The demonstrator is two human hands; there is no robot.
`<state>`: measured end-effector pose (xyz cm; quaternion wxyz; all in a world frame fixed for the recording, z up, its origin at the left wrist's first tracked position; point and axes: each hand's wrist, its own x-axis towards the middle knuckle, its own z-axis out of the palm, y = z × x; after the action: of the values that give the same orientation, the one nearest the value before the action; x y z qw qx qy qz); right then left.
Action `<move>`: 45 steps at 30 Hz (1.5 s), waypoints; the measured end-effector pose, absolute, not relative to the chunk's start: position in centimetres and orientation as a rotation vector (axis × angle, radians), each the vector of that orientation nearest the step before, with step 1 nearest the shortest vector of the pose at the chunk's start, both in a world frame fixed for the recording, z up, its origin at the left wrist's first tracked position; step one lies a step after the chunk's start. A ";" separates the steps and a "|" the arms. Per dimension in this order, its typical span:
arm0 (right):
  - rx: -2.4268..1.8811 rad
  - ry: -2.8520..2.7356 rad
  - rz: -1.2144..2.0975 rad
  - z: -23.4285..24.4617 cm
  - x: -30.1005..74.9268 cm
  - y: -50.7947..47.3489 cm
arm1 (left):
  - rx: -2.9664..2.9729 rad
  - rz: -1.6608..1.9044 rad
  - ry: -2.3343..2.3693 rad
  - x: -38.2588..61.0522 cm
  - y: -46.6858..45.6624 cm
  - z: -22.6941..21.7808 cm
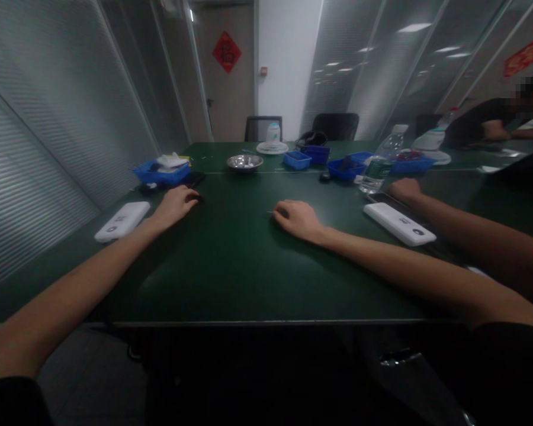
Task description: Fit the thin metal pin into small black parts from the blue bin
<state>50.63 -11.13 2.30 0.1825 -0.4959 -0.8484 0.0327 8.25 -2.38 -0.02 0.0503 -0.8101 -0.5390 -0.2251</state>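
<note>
My left hand (176, 204) rests on the green table (231, 260) with its fingers curled; the fingertips touch a small dark thing (198, 199) that I cannot make out. A white flat device (122, 220) lies just left of that hand. My right hand (295, 219) lies near the table's middle, fingers closed in a pinch. A thin pale sliver (269, 212) sticks out from its fingertips, too small to name. A second white device (400, 223) lies to the right of this hand.
Another person's forearm and fist (405, 189) rest on the table at the right, beside a water bottle (379, 164). Further back stand a metal bowl (244, 162), several blue trays (162, 172), a small white fan (272, 142) and chairs. A person sits at the far right.
</note>
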 end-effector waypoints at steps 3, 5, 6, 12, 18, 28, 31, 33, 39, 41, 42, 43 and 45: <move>-1.371 -2.422 0.106 2.3 50.5 -11.4 | -2.340 -0.621 -1.753 7.0 -1.6 0.1; -1.366 -2.429 0.095 2.2 50.4 -11.5 | -2.250 -0.532 -1.894 5.7 -1.1 0.1; -1.366 -2.428 0.083 2.2 50.4 -11.4 | -2.215 -0.477 -1.957 5.0 -0.9 0.2; -1.338 -2.429 0.038 1.7 50.6 -11.1 | -2.058 -0.184 -2.115 1.6 -0.9 0.6; -1.329 -2.443 0.057 1.8 50.6 -11.0 | -2.066 -0.123 -2.089 0.8 -1.8 1.3; -1.339 -2.453 0.033 1.6 50.6 -10.9 | -2.016 -0.364 -2.067 0.3 -3.0 2.6; -1.340 -2.448 0.025 1.8 50.6 -11.1 | -2.002 -0.456 -2.083 0.2 -3.0 2.9; -1.340 -2.454 0.045 1.9 50.5 -11.2 | -2.005 -0.496 -2.078 0.3 -3.0 3.0; -1.347 -2.463 0.065 2.3 50.5 -11.5 | -2.075 -0.329 -1.985 0.8 -3.1 2.5; -1.344 -2.466 0.071 2.3 50.5 -11.5 | -2.084 -0.295 -1.985 1.0 -3.1 2.4; -1.343 -2.467 0.073 2.3 50.5 -11.5 | -2.086 -0.281 -1.984 1.1 -3.0 2.4; -1.342 -2.465 0.075 2.3 50.5 -11.5 | -2.084 -0.270 -1.984 1.1 -3.0 2.4; -1.342 -2.460 0.073 2.3 50.5 -11.5 | -2.081 -0.245 -1.984 1.1 -2.8 2.3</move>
<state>50.48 -11.46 2.26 0.1681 -0.4720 -0.8650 0.0258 1.08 -2.85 2.32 0.1276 -0.7153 -0.6819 -0.0842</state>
